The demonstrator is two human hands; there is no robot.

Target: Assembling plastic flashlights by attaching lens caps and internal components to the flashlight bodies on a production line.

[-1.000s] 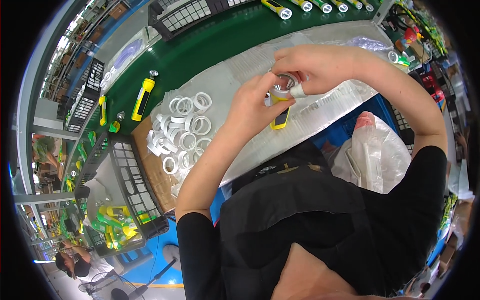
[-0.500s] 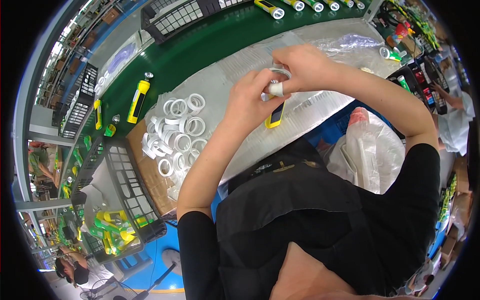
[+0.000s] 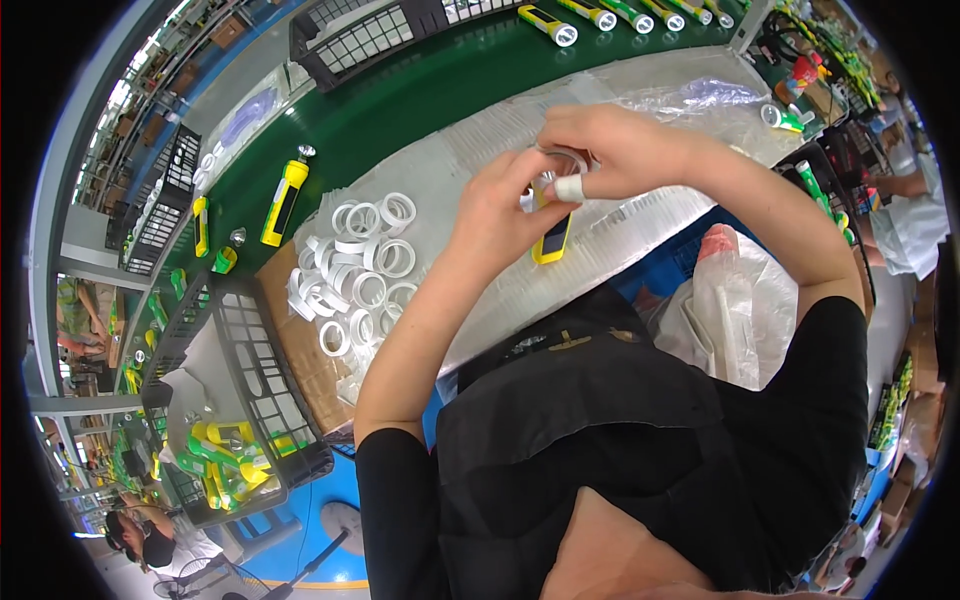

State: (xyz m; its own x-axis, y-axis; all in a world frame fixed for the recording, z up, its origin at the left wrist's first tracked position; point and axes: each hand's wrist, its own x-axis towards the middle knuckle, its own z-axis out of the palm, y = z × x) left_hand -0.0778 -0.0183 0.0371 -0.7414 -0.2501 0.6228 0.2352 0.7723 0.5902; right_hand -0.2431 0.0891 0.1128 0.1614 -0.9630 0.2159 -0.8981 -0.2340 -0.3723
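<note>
Both my hands meet over the pale work surface, around the head of a yellow and black flashlight (image 3: pixel 550 246). The flashlight's body sticks out below my fingers toward me. My left hand (image 3: pixel 505 195) is closed about the head end, its thumb across the flashlight. A white ring (image 3: pixel 577 156) shows at the head, with my right hand (image 3: pixel 612 150) closed on its edge. A white wrap (image 3: pixel 568 188) covers my right thumb. My fingers hide how the ring sits on the head. Loose white rings (image 3: pixel 365 262) lie heaped left of my left forearm.
Yellow flashlights (image 3: pixel 285 203) stand on the green belt (image 3: pixel 420 95) beyond the work surface, with a row at the far side. A black crate (image 3: pixel 262 370) of flashlights is at lower left. Clear plastic film (image 3: pixel 705 92) and a green-white flashlight (image 3: pixel 780 118) lie right.
The whole view has shifted slightly. My right thumb has turned and lies more level across the flashlight's head. Both hands stay closed at the ring and flashlight.
</note>
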